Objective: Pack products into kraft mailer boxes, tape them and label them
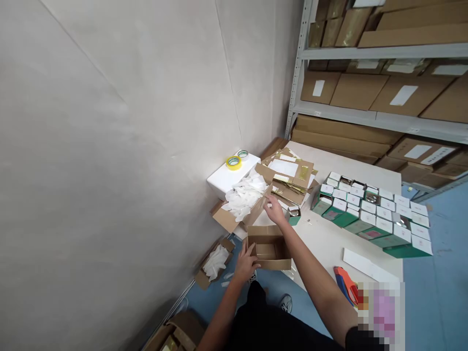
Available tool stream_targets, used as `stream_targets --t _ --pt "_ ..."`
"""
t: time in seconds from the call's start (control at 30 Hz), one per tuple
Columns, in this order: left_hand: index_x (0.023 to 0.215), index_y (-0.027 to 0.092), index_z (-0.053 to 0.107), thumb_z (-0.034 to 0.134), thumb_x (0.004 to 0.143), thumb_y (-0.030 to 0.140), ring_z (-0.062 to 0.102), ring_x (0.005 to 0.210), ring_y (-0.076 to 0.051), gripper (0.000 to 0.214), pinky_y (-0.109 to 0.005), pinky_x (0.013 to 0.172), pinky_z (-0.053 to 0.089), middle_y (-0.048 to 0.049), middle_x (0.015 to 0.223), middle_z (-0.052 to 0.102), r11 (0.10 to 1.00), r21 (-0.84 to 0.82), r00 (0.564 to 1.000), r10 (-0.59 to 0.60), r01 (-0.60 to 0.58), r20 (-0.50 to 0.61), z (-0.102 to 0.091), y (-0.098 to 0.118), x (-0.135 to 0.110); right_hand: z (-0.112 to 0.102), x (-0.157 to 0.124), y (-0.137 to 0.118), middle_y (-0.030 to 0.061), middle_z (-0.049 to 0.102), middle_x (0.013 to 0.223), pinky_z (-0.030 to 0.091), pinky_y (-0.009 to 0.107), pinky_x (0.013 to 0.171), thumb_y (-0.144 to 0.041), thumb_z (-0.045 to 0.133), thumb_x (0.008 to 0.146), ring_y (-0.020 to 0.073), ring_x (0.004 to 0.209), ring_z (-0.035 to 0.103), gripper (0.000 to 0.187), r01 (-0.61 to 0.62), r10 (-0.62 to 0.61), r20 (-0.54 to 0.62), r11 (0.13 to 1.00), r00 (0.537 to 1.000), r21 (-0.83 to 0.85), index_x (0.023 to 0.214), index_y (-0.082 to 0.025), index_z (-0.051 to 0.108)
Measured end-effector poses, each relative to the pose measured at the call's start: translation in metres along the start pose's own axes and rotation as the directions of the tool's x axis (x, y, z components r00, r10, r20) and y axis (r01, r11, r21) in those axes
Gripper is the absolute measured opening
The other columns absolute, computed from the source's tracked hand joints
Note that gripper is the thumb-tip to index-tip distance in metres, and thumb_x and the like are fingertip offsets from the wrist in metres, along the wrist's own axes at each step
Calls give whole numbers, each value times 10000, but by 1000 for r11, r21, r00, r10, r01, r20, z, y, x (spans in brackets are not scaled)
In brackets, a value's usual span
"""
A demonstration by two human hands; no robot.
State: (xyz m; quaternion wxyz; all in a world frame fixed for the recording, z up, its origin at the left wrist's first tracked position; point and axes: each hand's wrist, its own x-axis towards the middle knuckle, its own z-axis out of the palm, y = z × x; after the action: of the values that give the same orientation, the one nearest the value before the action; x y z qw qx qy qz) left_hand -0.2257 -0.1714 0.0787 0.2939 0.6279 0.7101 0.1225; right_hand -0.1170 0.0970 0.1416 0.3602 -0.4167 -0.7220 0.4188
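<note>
A small open cardboard box [280, 264] is tilted towards me at the table's near edge, with nothing inside that I can see. My left hand [246, 263] grips its left wall, fingers over the rim. Beyond it stands a larger carton [224, 218] with its flaps spread, heaped with crumpled white paper [246, 192]. My right hand [274, 210] is at that carton's right flap, thumb and fingers closed on its edge. Just right of this hand stands a small green box [294, 218] with a shiny round item in its open top.
Rows of green-and-white boxes [376, 214] fill the table's right side. Flattened cardboard [305, 170] lies behind. Yellow tape [233, 163] rests on a white block [219, 179]. An orange-and-blue tape dispenser [347, 285] lies near right. A paper-filled carton [201, 280] is on the floor; shelves [383, 114] stand behind.
</note>
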Motion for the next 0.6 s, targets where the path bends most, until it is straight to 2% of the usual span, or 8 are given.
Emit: stream_targets --t 0.07,0.13,0.27,0.4,0.53,0.6 --pt "916 227 809 734 861 348 -14 1608 -398 153 -603 1277 190 -34 1692 335 1000 -6 1000 -1 1 -7 -10 -4 5 7 29 -4 139 559 1475 475 485 1111 -289 605 863 301 1332 551 479 55 -54 10 990 998 -127 1334 -218 657" --pt "937 232 816 738 858 349 6 1606 -408 162 -638 1261 198 -35 1688 345 1000 -15 1000 0 0 1 -18 -7 12 13 55 -7 139 523 1512 421 488 1163 -265 597 875 307 1399 496 467 68 -56 54 965 997 -254 1336 -211 647" --pt "953 246 828 757 842 350 53 1602 -415 168 -656 1232 239 -41 1669 382 998 -32 999 46 -46 25 -30 -16 28 25 103 -13 147 475 1552 441 454 1134 -223 582 899 300 1384 514 527 63 30 187 878 982 -474 1425 -203 562" --pt "944 260 834 766 836 362 62 1604 -406 164 -634 1243 233 -27 1656 407 992 -52 993 117 -115 27 -35 -27 40 38 147 -18 163 429 1600 483 451 1068 -202 579 921 333 1345 542 640 66 143 259 749 955 -659 1547 -235 450" --pt "944 261 836 780 829 382 69 1602 -410 176 -631 1240 250 -20 1666 391 984 -82 987 159 -157 16 -36 -40 43 49 183 -18 148 370 1658 451 434 1095 -143 567 901 331 1416 476 794 100 184 285 653 941 -751 1642 -258 303" --pt "965 268 835 779 830 383 72 1601 -412 186 -638 1229 264 -22 1665 393 982 -93 985 169 -167 14 -36 -45 42 53 195 -18 137 442 1620 444 408 1094 -120 582 891 312 1392 502 807 126 206 310 610 928 -782 1639 -264 315"
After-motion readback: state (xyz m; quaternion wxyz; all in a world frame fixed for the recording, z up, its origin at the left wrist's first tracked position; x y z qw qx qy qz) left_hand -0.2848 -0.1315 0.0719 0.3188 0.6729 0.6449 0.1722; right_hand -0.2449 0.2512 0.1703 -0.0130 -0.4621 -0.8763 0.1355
